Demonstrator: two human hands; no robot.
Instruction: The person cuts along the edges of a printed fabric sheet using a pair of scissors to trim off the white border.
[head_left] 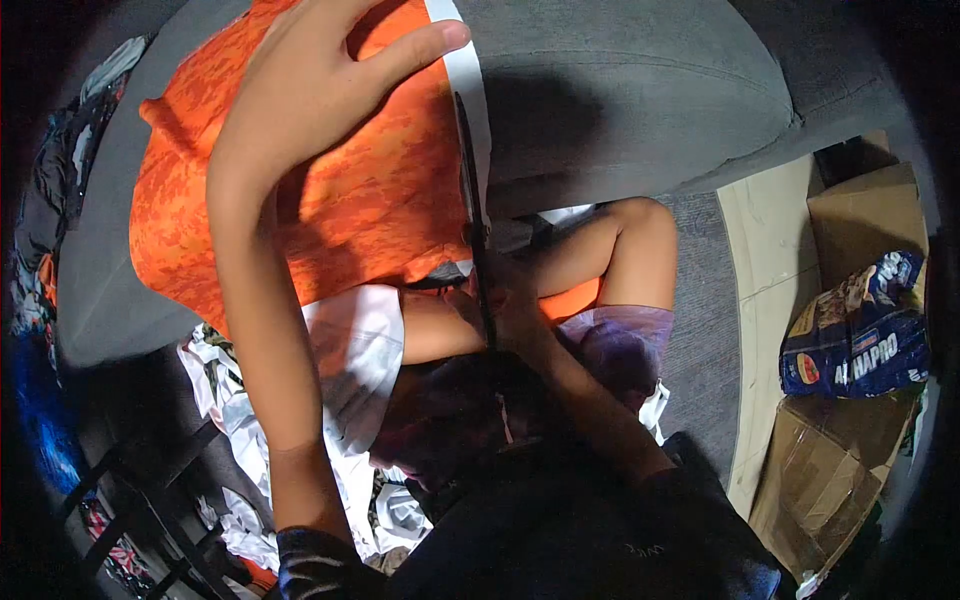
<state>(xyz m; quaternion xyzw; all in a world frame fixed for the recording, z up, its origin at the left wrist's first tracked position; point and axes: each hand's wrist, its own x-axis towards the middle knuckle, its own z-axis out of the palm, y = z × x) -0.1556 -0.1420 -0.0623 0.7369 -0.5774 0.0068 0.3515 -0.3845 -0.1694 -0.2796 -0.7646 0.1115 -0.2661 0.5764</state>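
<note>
Orange patterned fabric point(370, 200) with a white strip point(472, 95) along its right edge lies over a grey cushioned surface. My left hand point(320, 85) rests on the upper part of the fabric, fingers spread, the thumb tip on the white strip. Dark scissors point(470, 180) stand with their long blades pointing up along the strip. My right hand point(495, 300) is closed around their handles, in shadow near my bent legs; its fingers are partly hidden.
The grey sofa point(640, 100) spans the top. White fabric scraps point(240, 420) lie at the lower left, near a dark metal frame point(150, 500). On the right are cardboard boxes point(830, 470) and a dark blue printed bag point(860, 330).
</note>
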